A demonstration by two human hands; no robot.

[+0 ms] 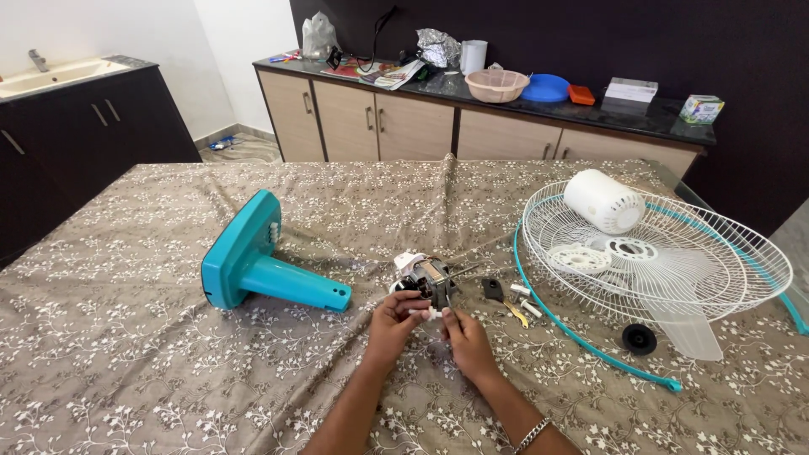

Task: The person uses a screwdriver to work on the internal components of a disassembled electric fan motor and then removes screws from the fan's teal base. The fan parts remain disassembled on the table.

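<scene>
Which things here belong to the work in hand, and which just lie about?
In hand: left hand and right hand on grey metal fan motor; teal plastic fan base; white wire fan guard.
Lying about: beige plastic basket; blue round lid.

dark wall (539, 25), beige cabinets (379, 126), sink (50, 76)

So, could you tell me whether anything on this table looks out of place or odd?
Yes: a fan lies in pieces. The teal base is tipped on its side, the wire guard lies flat holding the white motor cover, and both hands, left hand and right hand, touch the bare motor.
</scene>
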